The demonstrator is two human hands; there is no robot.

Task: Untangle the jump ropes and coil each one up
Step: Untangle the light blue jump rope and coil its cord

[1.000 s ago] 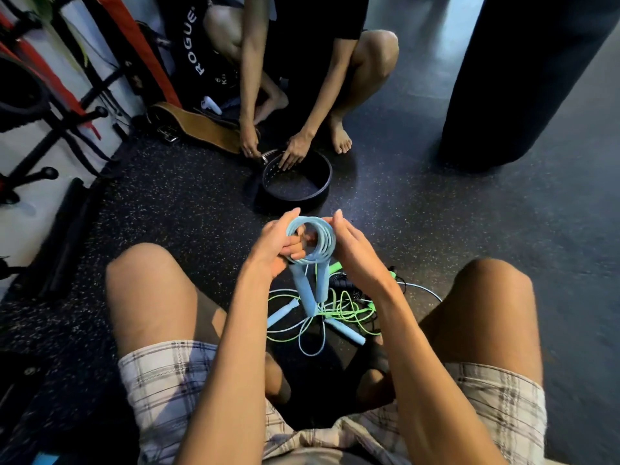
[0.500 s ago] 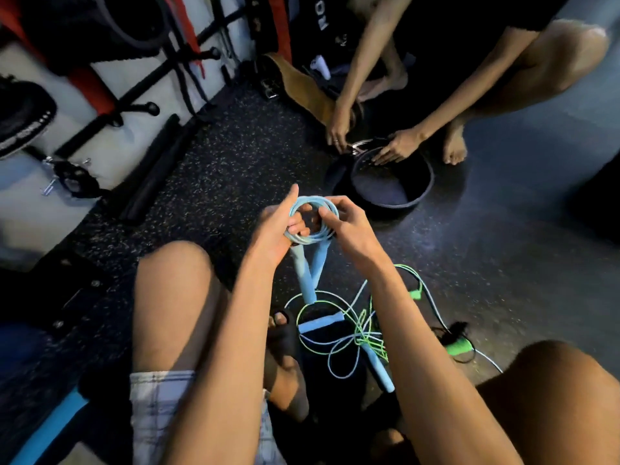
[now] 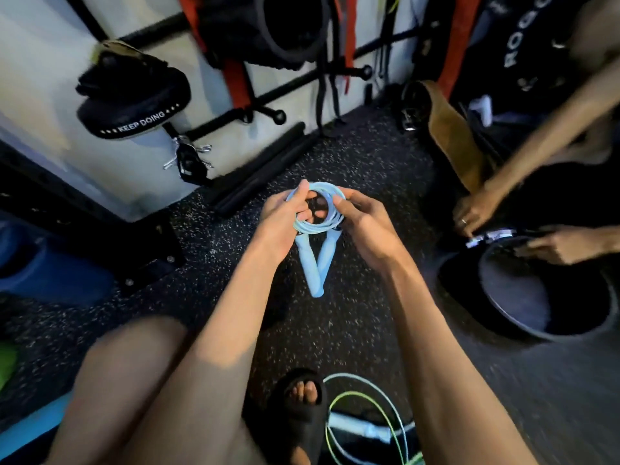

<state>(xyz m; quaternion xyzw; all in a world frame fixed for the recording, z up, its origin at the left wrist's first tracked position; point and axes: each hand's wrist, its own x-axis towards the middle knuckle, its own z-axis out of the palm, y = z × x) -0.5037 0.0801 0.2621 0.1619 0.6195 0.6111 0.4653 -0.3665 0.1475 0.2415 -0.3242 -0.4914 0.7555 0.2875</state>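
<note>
At the centre of the view, above a speckled rubber floor, both forearms reach forward from 6 o'clock and meet at a light-blue jump rope. The rope is wound into a small round coil of several turns and held clear of the floor.

Left hand: on the coil's 9 o'clock side, with the thumb straight and pointing towards 12 o'clock along the outer rim. Its fingers curl into the coil's opening, so the turns are gripped between thumb and fingers.

Right hand: on the coil's 3 o'clock side, back of the hand towards the camera, fingers curled over the turns and pinching them.

Two light-blue handles hang from the coil's 6 o'clock edge, their free ends meeting to form a V.

At 6 o'clock in the view, just beside a foot in a black sandal, loose loops of a green rope and a pale blue rope lie overlapping on the floor, with a pale handle among them.

At 3 o'clock, a second person's hands, blurred, are at the far rim of a black tub.

At 10 o'clock, a black pad lettered "KEEP DOING" sits against the white wall; at 1 o'clock lies a tan leather belt
</note>
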